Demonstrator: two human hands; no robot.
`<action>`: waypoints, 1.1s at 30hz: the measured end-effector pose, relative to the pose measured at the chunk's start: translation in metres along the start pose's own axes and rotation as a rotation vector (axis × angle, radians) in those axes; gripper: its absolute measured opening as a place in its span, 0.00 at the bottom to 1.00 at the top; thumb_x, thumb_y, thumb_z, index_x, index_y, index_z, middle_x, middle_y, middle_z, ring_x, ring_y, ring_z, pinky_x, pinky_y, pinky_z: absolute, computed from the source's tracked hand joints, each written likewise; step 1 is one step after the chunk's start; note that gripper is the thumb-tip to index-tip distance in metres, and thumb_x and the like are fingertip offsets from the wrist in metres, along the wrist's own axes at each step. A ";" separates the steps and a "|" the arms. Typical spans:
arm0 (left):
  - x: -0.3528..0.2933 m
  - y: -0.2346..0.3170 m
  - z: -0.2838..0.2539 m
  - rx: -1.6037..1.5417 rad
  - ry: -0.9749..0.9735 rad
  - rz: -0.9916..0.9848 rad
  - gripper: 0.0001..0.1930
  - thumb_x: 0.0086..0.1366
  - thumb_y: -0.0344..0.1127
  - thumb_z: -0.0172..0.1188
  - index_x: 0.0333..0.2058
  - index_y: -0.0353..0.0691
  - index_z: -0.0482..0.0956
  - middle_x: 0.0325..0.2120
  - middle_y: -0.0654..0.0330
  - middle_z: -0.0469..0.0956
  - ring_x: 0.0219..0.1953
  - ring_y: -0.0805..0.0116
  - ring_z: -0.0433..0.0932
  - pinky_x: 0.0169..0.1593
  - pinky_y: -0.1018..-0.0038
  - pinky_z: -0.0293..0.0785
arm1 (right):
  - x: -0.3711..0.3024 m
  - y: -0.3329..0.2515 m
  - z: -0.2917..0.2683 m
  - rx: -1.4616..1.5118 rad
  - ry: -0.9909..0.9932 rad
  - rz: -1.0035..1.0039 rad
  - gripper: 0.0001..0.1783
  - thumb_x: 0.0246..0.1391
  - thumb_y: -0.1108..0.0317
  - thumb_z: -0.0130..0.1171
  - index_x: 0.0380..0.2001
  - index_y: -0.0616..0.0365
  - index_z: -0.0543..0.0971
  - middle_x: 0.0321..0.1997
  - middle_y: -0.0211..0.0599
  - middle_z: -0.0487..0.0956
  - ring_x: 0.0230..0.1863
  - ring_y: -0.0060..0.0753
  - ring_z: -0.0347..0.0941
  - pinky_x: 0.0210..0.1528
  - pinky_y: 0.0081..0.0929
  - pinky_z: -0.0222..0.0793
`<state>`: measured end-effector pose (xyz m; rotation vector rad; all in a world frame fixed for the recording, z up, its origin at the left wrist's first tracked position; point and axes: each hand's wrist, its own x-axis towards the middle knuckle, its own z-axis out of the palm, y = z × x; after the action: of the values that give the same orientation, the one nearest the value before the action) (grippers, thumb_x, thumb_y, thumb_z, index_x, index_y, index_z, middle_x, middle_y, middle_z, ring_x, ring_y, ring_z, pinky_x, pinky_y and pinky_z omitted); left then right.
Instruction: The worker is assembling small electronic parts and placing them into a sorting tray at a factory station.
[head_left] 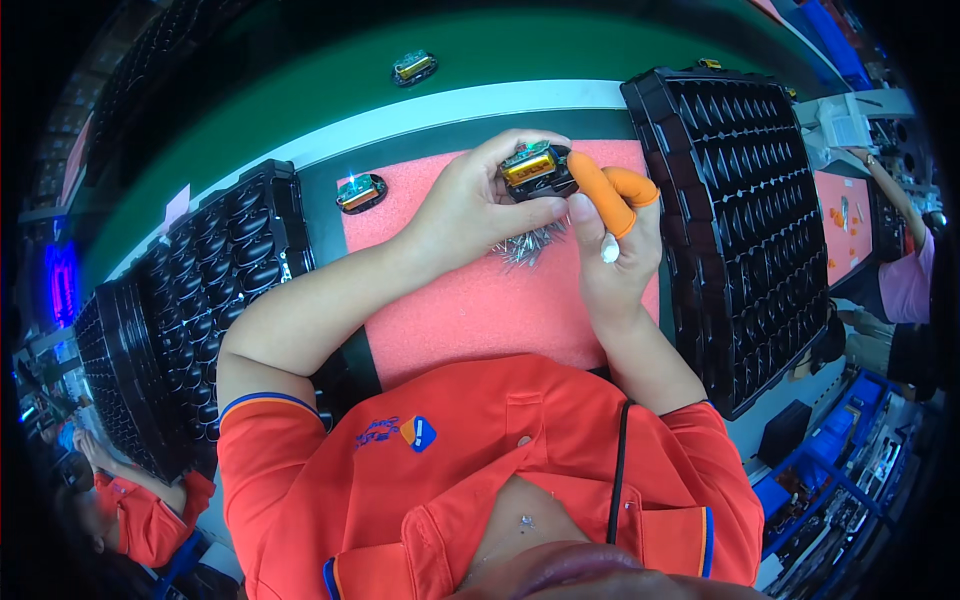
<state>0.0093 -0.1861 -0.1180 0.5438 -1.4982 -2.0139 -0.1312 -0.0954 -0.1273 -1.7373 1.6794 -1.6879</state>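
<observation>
A worker in an orange shirt is holding a small black module [537, 170] with a yellow cell above the far edge of a pink foam mat [480, 310], both hands closed on it: the left hand [472, 208] is gripping its left side, while the right hand [610, 235], with 2 orange finger cots [612, 195], is pinching its right end. A heap of thin metal pins [528, 245] is lying on the mat just beneath the hands. The step looks like fitting or checking a part on the module; any further move appears to call for a steady, fine pinch. Room is tight sideways, with 1 black tray [760, 220] standing at the mat's right edge and another tray stack [215, 290] at the left. A second module [361, 192] is sitting near the mat's far-left corner, and a third [414, 67] is riding a green belt [560, 50] farther off.
</observation>
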 end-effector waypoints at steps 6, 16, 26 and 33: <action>-0.001 -0.004 -0.004 0.026 0.012 -0.035 0.26 0.58 0.24 0.62 0.55 0.35 0.65 0.45 0.61 0.72 0.48 0.75 0.72 0.54 0.75 0.69 | 0.003 -0.002 -0.006 -0.079 -0.104 -0.029 0.13 0.53 0.72 0.61 0.42 0.64 0.80 0.39 0.36 0.71 0.36 0.27 0.69 0.36 0.20 0.65; -0.008 0.002 0.006 0.268 -0.169 -0.126 0.22 0.58 0.33 0.63 0.49 0.38 0.67 0.39 0.63 0.72 0.42 0.77 0.72 0.48 0.77 0.70 | 0.040 -0.004 -0.027 1.211 0.026 0.430 0.27 0.62 0.60 0.38 0.62 0.61 0.59 0.32 0.36 0.77 0.10 0.11 0.49 0.15 0.15 0.48; -0.008 -0.004 0.007 0.393 -0.139 0.025 0.24 0.54 0.39 0.67 0.46 0.40 0.68 0.36 0.58 0.76 0.40 0.68 0.77 0.44 0.73 0.73 | 0.033 0.005 -0.013 1.673 -0.001 0.505 0.26 0.58 0.64 0.38 0.57 0.64 0.65 0.31 0.39 0.77 0.11 0.12 0.51 0.16 0.14 0.49; -0.008 -0.006 0.003 0.396 -0.161 0.023 0.24 0.54 0.39 0.67 0.46 0.38 0.67 0.37 0.56 0.76 0.41 0.66 0.77 0.45 0.71 0.72 | 0.027 -0.001 -0.005 1.513 0.015 0.382 0.28 0.51 0.72 0.36 0.57 0.68 0.65 0.26 0.40 0.76 0.11 0.14 0.53 0.16 0.15 0.51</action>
<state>0.0129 -0.1774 -0.1226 0.5246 -2.0109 -1.7827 -0.1427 -0.1133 -0.1096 -0.5870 0.2733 -1.8336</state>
